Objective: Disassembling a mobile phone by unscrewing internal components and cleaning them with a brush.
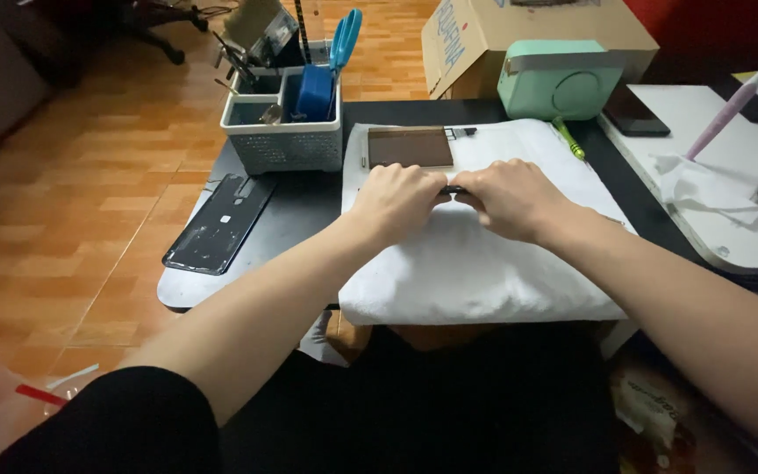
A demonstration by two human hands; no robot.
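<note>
- I see my left hand (pixel 396 200) and right hand (pixel 512 197) closed together, pinching a small dark part (pixel 452 190) between them.
- The part sits on the white towel (pixel 475 263), at 6 o'clock from a brown panel (pixel 410 147).

A small black surface (pixel 304 211) stands over an orange tiled floor (pixel 72 202). A white towel (pixel 475 263) covers its middle and drapes over the near edge. A dark phone panel (pixel 219 222) lies at the left edge, a white compartment basket (pixel 284 145) sits at the far left corner, and a mint-green device (pixel 559 81) at the far edge.
</note>
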